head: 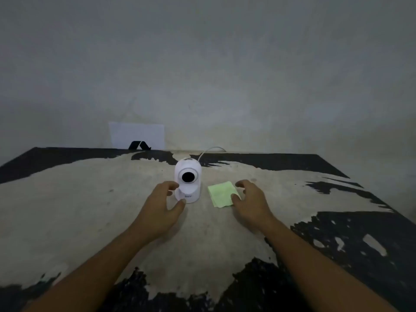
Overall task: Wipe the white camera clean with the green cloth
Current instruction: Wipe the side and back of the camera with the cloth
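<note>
A white camera [188, 180] with a round black lens stands upright on the worn table, its lens facing me. Just right of it lies a folded green cloth [221, 194], flat on the surface. My left hand [163, 204] is curled open at the camera's left side, thumb and fingertips close to or just touching its base. My right hand [251, 202] hovers at the cloth's right edge with fingers spread; its thumb rests on the cloth's near right corner. Neither hand has closed on anything.
The table [90, 199] has a black top worn pale across the middle. A white cable [210, 150] runs from the camera's back toward the wall. A white sheet [137, 135] leans on the wall behind a small black stand [138, 145].
</note>
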